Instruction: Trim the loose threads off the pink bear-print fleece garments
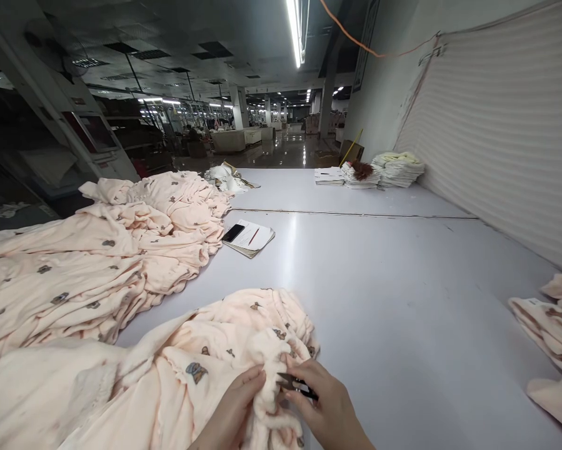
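Note:
A pale pink fleece garment point(229, 337) with small bear prints lies bunched up on the table in front of me. My left hand point(243, 400) is closed on a gathered edge of it, thumb on top. In my right hand point(325, 400) is a pair of small dark thread snips point(297, 385), the blades pointing left against the bunched fabric near my left fingers. Whether the blades are apart or together I cannot tell. Part of the garment hangs down between my wrists.
A large heap of the same printed fleece point(135, 244) covers the table's left side. Beyond it lie a notebook point(257, 240) with a phone point(234, 233) and a red pen. Folded white stacks point(400, 170) stand at the back right. More pink pieces point(555, 331) lie at the right edge.

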A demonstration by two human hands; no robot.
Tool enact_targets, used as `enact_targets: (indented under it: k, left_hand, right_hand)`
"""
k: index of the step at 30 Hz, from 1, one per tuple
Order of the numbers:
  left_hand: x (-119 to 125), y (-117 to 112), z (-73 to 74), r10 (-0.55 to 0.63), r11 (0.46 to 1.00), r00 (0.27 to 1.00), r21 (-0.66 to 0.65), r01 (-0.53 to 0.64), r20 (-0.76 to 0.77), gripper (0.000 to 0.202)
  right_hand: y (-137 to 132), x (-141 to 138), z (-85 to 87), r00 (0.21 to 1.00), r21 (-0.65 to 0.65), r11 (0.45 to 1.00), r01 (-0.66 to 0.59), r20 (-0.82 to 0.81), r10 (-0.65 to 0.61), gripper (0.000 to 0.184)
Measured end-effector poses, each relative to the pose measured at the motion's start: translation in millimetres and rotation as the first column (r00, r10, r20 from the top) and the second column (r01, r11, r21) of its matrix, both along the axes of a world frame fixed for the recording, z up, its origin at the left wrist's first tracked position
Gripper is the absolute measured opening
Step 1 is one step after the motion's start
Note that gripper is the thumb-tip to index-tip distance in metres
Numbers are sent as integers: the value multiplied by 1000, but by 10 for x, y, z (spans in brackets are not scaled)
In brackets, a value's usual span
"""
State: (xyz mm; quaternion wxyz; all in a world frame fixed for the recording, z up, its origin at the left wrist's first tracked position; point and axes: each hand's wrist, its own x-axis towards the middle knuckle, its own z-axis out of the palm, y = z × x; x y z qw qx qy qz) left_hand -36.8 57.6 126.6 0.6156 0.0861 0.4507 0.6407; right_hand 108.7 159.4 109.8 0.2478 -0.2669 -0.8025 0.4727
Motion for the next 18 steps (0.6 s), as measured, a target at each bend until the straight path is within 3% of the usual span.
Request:
enact_targets:
  k: [6, 8, 9, 10, 12, 13, 14, 15, 16, 18]
  left_hand:
    - [-9, 17, -7, -31, 999, 999, -26, 30, -23, 33]
    - [-4, 4, 28, -62, 997, 985, -65, 52, -162, 32]
    - [-1, -7, 46, -73, 994, 947, -95, 45, -313, 29]
    - [0, -21, 61, -75, 992, 861, -124, 14, -502, 24]
    - [-4, -50, 71, -50, 986, 564, -132, -106, -825, 10]
    - [-11, -63, 62, -28, 981, 431, -108, -162, -902, 4]
    - [-21, -74, 43, -1, 976, 377, -83, -202, -926, 3]
    - [-35, -84, 16, 36, 970, 421, -69, -232, -906, 7]
    - [-53, -93, -19, 86, 962, 556, -77, -263, -827, 11]
    - [-96, -114, -96, 208, 937, 840, -146, -319, -501, 17]
  right_hand:
    - [-31, -99, -25, 1000, 35, 999, 19, 13, -19, 19]
    - [-16, -96, -28, 999, 9, 999, 38, -2, -38, 17]
    - [-9, -84, -30, 998, -4, 999, 53, -18, -53, 16]
    - [-4, -69, -30, 997, -12, 998, 66, -38, -67, 16]
    - [-2, -44, -19, 992, -9, 995, 95, -84, -95, 16]
    - [-5, -41, -5, 989, -1, 994, 105, -105, -105, 17]
    - [-10, -45, 12, 988, 5, 995, 104, -116, -103, 18]
    - [-14, -56, 28, 990, 6, 996, 88, -113, -87, 19]
    - [-15, -73, 37, 993, 0, 998, 66, -103, -66, 18]
    - [-8, -118, 13, 995, -34, 998, 59, -82, -61, 16]
